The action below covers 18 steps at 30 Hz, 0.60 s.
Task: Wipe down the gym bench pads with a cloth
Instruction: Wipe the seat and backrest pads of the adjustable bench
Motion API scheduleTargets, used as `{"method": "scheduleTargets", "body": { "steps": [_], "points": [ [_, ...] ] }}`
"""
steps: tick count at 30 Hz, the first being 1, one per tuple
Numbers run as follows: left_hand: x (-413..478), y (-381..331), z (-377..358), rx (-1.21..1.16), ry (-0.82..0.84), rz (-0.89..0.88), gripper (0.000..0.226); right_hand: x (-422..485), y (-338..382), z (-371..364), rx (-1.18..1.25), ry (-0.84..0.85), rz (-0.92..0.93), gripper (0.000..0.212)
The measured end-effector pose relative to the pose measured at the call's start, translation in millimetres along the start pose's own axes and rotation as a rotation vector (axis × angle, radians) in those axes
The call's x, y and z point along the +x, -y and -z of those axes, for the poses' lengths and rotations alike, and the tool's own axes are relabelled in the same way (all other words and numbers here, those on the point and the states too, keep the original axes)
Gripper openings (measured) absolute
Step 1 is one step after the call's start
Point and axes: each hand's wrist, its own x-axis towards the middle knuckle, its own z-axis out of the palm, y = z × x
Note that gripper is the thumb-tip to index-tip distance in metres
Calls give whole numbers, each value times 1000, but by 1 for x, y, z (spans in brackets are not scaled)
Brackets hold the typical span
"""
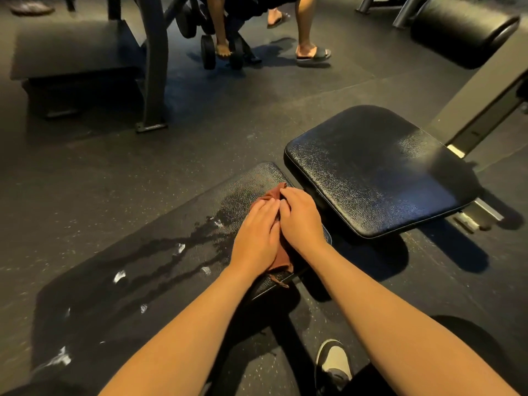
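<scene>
1. Two hands lie side by side on one cloth. The left hand (255,237) and the right hand (300,221) touch each other, thumb side to thumb side.
2. Both hands are flat with the fingers laid out, and they press down on the cloth. They do not grab it.
3. The cloth (281,260) is reddish brown and bunched up. One bit sticks out past the fingertips and one bit sticks out by the wrists.
4. The cloth sits on the long bench pad (137,287), near the pad's far end and close to its right edge.
5. That pad has dark wet streaks (177,247) to the left of the hands, and at least five small white spots (119,276).
6. A second pad, the seat pad (377,172), sits just past the long one, with a small gap between them. It looks shiny.
7. A third pad, a round roller pad (463,27), is far off at the top right.
8. One black and white shoe (334,361) stands on the floor (85,172) under the right arm.
9. Far away, another person's two sandals (313,54) stand near one dumbbell (208,52).
</scene>
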Motion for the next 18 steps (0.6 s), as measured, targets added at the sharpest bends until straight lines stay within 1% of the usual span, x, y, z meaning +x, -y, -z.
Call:
{"method": "scheduleTargets", "body": {
  "steps": [2, 4, 6, 8, 10, 12, 15, 17, 18],
  "points": [
    [3, 11, 4, 84, -11, -3, 47, 2, 3, 0, -5, -9, 8, 36],
    [8, 23, 10, 116, -53, 75, 46, 1, 4, -1, -24, 10, 49, 35],
    [12, 29, 14, 86, -90, 177, 45, -3, 6, -1, -60, 48, 79, 37],
    [10, 23, 11, 27, -119, 213, 44, -7, 6, 0, -61, 62, 81, 40],
    [2, 11, 7, -21, -120, 163, 42, -8, 8, 3, -8, 42, 80, 37],
    [-9, 2, 4, -35, -78, 60, 42, -9, 9, 5, 33, 7, 61, 32],
    [-8, 11, 9, 66, -48, -32, 41, -8, 11, 1, 33, -20, 40, 27],
    [3, 18, 17, 152, -88, 7, 36, -6, 11, -1, 14, 7, 49, 31],
    [10, 23, 21, 179, -111, 71, 32, -6, 10, -1, -2, 33, 56, 33]
  ]
}}
